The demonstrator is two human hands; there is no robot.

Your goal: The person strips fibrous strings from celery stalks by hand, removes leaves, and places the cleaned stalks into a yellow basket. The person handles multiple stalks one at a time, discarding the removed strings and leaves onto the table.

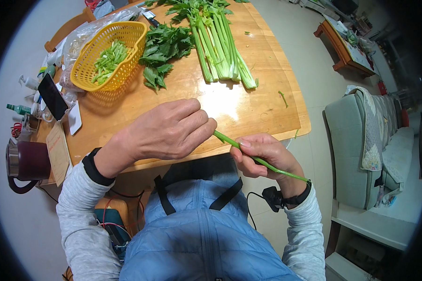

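A thin green celery stalk (266, 163) stretches between my two hands near the table's front edge. My left hand (171, 129) is closed around its upper end, the fingertips hidden behind the knuckles. My right hand (262, 154) pinches the stalk between thumb and fingers, and its thin end runs down past the wrist. Farther back on the table lies a bunch of celery stalks (218, 47), cut ends toward me. A heap of celery leaves (166, 44) rests left of the bunch. Short celery pieces (111, 58) sit inside a yellow plastic basket (131, 30).
The wooden table (267, 51) has small green scraps on its right side. Along its left side are a dark phone (53, 97), a clear plastic bag (82, 37), bottles and a dark kettle (33, 161). A knife (150, 18) lies behind the leaves. A sofa (349, 145) stands at right.
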